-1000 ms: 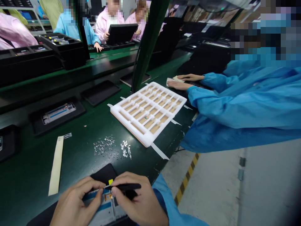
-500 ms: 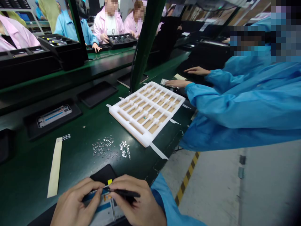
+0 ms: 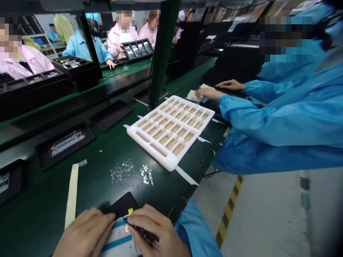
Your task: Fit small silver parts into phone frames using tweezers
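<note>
At the bottom of the view lies a silver phone frame [image 3: 119,240] with blue strips and a small copper-coloured patch. My left hand [image 3: 85,232] grips its left side, fingers close together at the upper corner. Black tweezers [image 3: 146,232] are pinched in my right hand [image 3: 163,233], their tips at the frame's top edge beside a yellow tab [image 3: 130,211]. A black tray [image 3: 125,204] shows behind the frame. Small metal pieces [image 3: 125,174] lie scattered beyond my hands, with a brighter cluster [image 3: 146,175] to their right.
A white foam grid [image 3: 170,130] is taped to the green bench. Left are a cream strip [image 3: 71,196] and black trays, one holding a phone frame [image 3: 66,142]. A co-worker's blue sleeve [image 3: 262,119] reaches in from the right. A green post [image 3: 162,64] rises behind the grid.
My left thumb and finger were pinched near the top edge; now the fingers lie together along the side. The tweezers remain at the top edge. Across the bench, a person has tilted a black tray up.
</note>
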Motion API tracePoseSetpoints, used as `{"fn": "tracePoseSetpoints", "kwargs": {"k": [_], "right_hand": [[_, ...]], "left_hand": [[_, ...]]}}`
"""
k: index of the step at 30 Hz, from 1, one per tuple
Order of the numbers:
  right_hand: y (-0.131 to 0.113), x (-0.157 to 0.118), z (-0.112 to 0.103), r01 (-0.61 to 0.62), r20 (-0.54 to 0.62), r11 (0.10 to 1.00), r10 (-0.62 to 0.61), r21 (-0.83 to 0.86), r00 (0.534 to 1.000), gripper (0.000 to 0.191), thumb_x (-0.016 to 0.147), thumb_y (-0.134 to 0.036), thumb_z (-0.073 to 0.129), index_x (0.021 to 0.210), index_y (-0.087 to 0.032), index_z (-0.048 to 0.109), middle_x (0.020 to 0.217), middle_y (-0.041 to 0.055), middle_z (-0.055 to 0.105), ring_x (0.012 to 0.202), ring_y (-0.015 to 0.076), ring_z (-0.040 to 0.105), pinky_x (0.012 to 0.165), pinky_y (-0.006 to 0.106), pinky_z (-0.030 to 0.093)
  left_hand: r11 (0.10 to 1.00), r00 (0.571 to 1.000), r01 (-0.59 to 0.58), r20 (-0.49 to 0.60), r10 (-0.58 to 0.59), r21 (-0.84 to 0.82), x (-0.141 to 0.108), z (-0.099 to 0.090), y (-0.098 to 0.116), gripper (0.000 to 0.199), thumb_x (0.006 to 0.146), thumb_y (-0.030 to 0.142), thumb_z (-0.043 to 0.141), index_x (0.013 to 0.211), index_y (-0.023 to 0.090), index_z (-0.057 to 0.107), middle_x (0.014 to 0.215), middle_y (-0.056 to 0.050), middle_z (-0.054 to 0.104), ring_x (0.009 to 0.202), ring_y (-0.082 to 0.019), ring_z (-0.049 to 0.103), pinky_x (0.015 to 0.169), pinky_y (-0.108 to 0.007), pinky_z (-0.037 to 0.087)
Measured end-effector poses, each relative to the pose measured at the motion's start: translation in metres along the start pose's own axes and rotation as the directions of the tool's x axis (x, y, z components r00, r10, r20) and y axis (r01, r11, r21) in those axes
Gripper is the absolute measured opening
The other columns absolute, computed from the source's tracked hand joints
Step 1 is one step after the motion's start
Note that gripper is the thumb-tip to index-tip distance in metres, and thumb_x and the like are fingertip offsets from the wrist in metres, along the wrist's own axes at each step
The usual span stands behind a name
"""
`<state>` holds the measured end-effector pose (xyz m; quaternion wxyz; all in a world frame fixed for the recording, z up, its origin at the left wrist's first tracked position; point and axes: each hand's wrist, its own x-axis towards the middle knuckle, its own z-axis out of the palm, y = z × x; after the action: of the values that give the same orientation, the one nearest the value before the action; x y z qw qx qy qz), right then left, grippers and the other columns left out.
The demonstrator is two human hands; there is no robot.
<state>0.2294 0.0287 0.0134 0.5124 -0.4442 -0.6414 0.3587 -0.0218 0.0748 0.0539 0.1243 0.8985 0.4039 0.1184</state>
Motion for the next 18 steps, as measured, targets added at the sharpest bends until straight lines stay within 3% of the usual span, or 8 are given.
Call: {"fn": "tracePoseSetpoints", "kwargs": {"k": [3,6,9,12,18], "right_hand": [[0.001,0.003,-0.006,-0.071,-0.063,0.994,0.076,0.089,0.995,0.015,0.095,-0.013,0.072,0.102,-0.019,0.083,0.095,0.0094,0.083,0.086,0.0231,0.08,0.079,0.029,0.065],[0.004,0.01,-0.016,-0.099,-0.181,0.988,0.119,0.117,0.976,0.013,0.097,-0.016,0.071,0.097,-0.019,0.084,0.092,0.0089,0.083,0.084,0.0224,0.081,0.079,0.028,0.065],[0.009,0.014,-0.021,-0.093,-0.225,0.991,0.112,0.092,0.968,0.014,0.097,-0.018,0.07,0.096,-0.019,0.084,0.092,0.0096,0.083,0.084,0.0225,0.081,0.078,0.028,0.065],[0.015,0.014,-0.02,-0.083,-0.23,0.994,0.097,0.069,0.968,0.014,0.097,-0.019,0.07,0.095,-0.018,0.084,0.089,0.0098,0.083,0.081,0.0225,0.081,0.075,0.028,0.066],[0.018,0.012,-0.019,-0.096,-0.239,0.993,0.109,0.065,0.965,0.015,0.099,-0.02,0.069,0.096,-0.018,0.084,0.089,0.0099,0.083,0.082,0.0226,0.081,0.076,0.028,0.066]], "left_hand": [[0.981,0.987,0.111,-0.131,-0.091,0.156,0.015,-0.012,-0.039,0.04,0.11,0.055,0.047,0.109,0.032,0.079,0.106,0.0,0.083,0.094,-0.016,0.079,0.088,-0.023,0.063],[0.926,0.945,0.242,-0.286,-0.157,0.291,0.03,-0.02,-0.092,0.053,0.109,0.061,0.039,0.109,0.024,0.078,0.114,-0.01,0.081,0.104,-0.028,0.077,0.097,-0.043,0.063],[0.897,0.935,0.271,-0.316,-0.161,0.348,0.043,-0.019,-0.129,0.06,0.109,0.061,0.034,0.108,0.018,0.076,0.114,-0.017,0.079,0.103,-0.035,0.076,0.094,-0.052,0.061],[0.884,0.956,0.232,-0.265,-0.129,0.405,0.05,-0.015,-0.142,0.065,0.109,0.06,0.028,0.106,0.016,0.076,0.11,-0.02,0.079,0.1,-0.038,0.075,0.088,-0.053,0.062],[0.853,0.98,0.168,-0.177,-0.09,0.494,0.054,-0.012,-0.144,0.057,0.111,0.048,0.026,0.101,0.015,0.072,0.112,-0.025,0.077,0.097,-0.04,0.075,0.088,-0.057,0.059]]}}
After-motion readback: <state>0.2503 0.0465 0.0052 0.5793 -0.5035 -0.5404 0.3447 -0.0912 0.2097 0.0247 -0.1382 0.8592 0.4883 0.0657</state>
